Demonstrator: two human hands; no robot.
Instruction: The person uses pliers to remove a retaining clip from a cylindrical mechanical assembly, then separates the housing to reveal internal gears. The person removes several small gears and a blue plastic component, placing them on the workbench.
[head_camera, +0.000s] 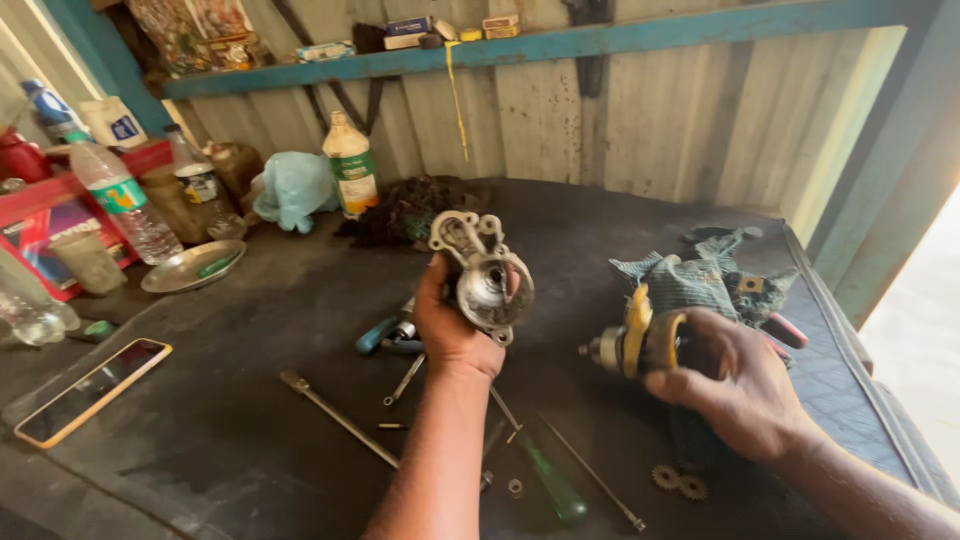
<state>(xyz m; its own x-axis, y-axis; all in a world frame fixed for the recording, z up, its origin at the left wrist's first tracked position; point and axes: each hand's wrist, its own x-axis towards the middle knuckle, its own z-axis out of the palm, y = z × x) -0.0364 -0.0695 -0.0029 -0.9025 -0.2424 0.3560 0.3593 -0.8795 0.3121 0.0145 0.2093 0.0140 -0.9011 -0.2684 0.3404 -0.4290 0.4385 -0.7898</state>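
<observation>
Left hand (452, 322) raised, gripping metal housing (485, 275).

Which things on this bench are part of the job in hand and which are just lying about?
In hand:
left hand holds the silver cast-metal housing
right hand holds the yellow-banded cylindrical motor part
two small dark gears
green-handled screwdriver
long thin metal rods

Lying about:
smartphone
clear plastic water bottle
round metal dish
</observation>
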